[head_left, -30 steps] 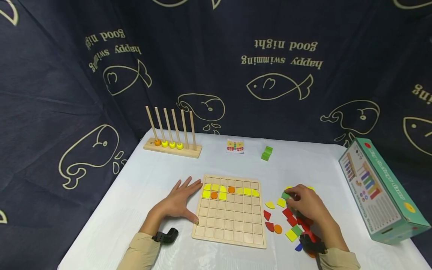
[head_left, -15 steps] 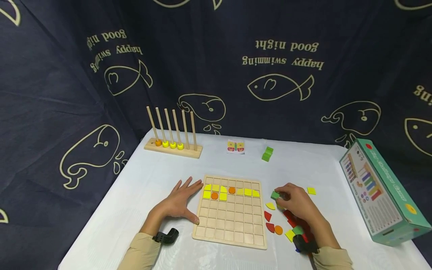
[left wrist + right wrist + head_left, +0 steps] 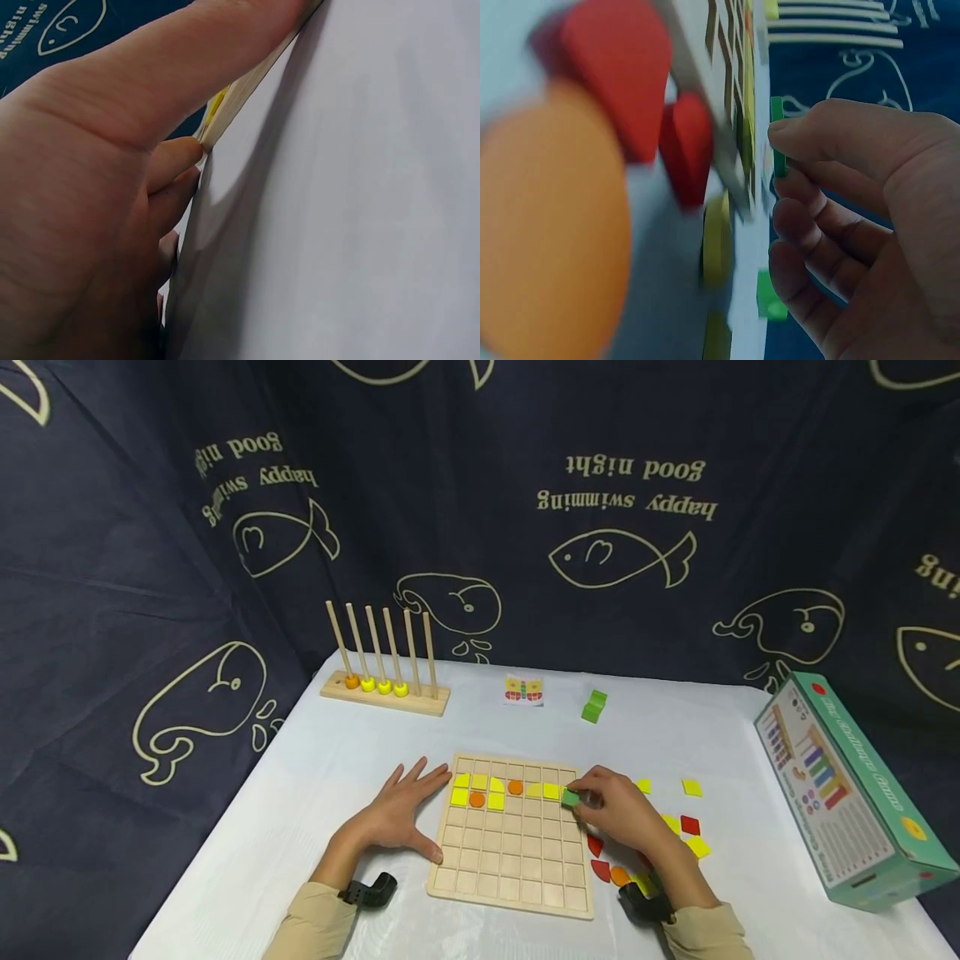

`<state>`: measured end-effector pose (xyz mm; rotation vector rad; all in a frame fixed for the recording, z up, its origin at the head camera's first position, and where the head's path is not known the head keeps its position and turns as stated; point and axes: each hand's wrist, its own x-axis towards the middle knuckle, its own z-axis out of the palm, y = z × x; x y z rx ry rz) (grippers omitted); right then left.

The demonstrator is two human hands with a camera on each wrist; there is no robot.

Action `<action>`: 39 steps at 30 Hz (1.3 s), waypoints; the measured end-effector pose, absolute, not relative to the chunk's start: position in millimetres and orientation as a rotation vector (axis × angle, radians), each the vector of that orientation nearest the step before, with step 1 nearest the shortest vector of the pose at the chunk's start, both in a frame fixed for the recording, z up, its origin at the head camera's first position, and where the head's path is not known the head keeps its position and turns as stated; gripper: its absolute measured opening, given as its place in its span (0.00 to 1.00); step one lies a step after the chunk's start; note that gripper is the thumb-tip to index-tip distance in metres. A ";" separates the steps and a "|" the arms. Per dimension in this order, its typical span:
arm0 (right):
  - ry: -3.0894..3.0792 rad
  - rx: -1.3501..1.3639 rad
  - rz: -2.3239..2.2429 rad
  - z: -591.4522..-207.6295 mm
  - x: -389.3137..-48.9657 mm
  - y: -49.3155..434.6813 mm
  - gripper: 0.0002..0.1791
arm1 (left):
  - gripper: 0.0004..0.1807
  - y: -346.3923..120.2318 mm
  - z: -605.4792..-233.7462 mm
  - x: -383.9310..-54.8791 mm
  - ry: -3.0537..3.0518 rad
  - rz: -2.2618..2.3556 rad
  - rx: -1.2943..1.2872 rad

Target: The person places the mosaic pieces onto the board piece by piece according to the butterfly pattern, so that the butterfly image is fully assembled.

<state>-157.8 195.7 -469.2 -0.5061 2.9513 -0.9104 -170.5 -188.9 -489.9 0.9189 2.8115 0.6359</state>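
Observation:
A wooden grid board [image 3: 510,860] lies on the white table, with yellow and orange pieces in its second and third rows from the far edge. My left hand [image 3: 401,810] rests along the board's left edge, fingers spread, thumb at the lower left side; the left wrist view shows the thumb against the wooden edge. Over the board's right edge, my right hand [image 3: 618,806] pinches a green square tile [image 3: 571,797] between thumb and index finger. In the right wrist view that green tile [image 3: 778,136] is edge-on, raised above the board.
Right of the board lie loose tiles, among them a red square [image 3: 690,825] and an orange disc [image 3: 619,876], partly under the right arm. Behind stand a peg rack [image 3: 386,693], a butterfly card [image 3: 523,690] and green blocks [image 3: 594,706]. A game box [image 3: 847,793] is far right.
My right hand has carried the green tile left from the loose pile to above the board's right side. The left hand has stayed at the board's edge.

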 end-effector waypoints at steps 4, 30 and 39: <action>2.939 -0.616 -0.905 -469.5 -155.9 181.9 0.16 | 0.73 -188.5 -491.2 -169.6 2.810 0.634 0.932; 2.902 -0.872 -0.884 -472.5 -165.3 124.4 0.13 | 0.72 -189.5 -490.3 -171.7 2.814 0.623 0.911; 2.904 -0.871 -0.858 -470.3 -165.3 120.7 0.13 | 0.72 -188.8 -489.5 -171.2 2.810 0.634 0.924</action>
